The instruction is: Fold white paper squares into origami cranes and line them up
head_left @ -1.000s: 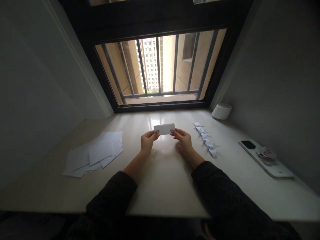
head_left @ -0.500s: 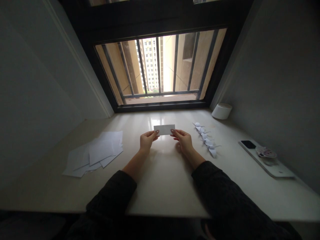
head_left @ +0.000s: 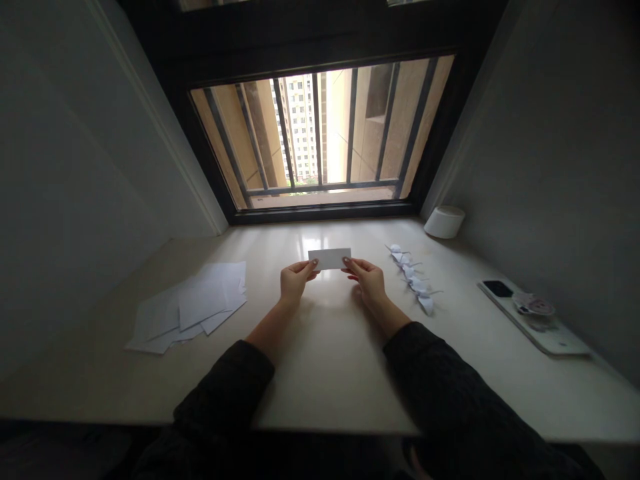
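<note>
A narrow white rectangle of paper [head_left: 330, 259] is held up level between my two hands, over the pale counter [head_left: 330, 373]. My left hand [head_left: 295, 279] pinches its left end, thumb on the near face. At the right end my right hand [head_left: 367, 279] grips it the same way, and the fingers behind the paper are partly hidden. To the right of my right hand lies a row of several small folded white paper pieces [head_left: 410, 273] with thin pointed ends. Loose white sheets [head_left: 205, 300] overlap in a pile on the left.
A phone [head_left: 560, 337] with a round grip on its back lies at the right. Near the window corner stands a white cylindrical object [head_left: 444, 222]. Behind the counter is a dark-framed window [head_left: 325, 217] with bars outside, and walls rise on both sides.
</note>
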A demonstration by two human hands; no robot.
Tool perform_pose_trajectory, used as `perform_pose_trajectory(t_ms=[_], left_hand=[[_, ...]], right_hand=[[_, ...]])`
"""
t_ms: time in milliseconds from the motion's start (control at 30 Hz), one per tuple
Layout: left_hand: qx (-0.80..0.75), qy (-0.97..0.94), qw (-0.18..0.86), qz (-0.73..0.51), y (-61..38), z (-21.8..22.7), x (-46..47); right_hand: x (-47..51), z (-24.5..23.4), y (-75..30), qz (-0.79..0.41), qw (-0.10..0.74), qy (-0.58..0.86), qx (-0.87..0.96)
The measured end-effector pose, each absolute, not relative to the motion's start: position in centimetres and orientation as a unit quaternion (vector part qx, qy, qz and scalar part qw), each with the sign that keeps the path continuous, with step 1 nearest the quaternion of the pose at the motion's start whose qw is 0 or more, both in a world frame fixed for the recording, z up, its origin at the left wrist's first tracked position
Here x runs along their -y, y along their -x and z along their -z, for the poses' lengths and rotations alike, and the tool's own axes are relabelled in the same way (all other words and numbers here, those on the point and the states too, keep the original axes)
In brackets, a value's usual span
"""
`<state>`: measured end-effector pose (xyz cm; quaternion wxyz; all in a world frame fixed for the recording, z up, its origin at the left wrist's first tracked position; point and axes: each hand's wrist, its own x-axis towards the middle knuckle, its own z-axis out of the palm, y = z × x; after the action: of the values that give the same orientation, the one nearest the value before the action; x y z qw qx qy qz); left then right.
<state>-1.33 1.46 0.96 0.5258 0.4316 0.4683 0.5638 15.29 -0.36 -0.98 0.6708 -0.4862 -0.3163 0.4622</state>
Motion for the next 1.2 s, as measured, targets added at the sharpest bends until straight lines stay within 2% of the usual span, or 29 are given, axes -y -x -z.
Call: perform_pose_trajectory(t_ms=[867,1200], left_hand=[[-0.494,-0.504,0.465,-0.534,1.7,-0.5,-1.9],[-0.475,-0.533,0.497,-0.494,2.2,0.1,-2.8]], right_hand=[[0.5,0.9,-15.2,-0.442,0.676,0.497,0.317],[0.3,1.0,-15.2,-0.408,0.669,0.533,0.320]])
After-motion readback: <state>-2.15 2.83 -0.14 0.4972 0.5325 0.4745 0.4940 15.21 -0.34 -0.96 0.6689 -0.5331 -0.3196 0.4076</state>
